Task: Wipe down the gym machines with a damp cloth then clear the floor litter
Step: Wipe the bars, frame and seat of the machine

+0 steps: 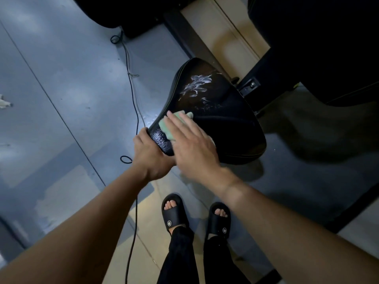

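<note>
A black padded machine seat [223,117] fills the middle of the view, with cracked white patches on its far part and a wet shine near its front corner. My left hand [151,155] grips that near left corner, fingers curled over the edge. Flat on the pad, my right hand [192,144] presses a pale green cloth [167,127] with straight fingers; most of the cloth is hidden under the palm.
A thin dark cable [133,99] runs across the grey floor [61,78] left of the seat and loops near my left wrist. A white scrap of litter [4,102] lies at the far left edge. Dark machine parts [320,44] stand behind and right. My sandalled feet [196,216] are below.
</note>
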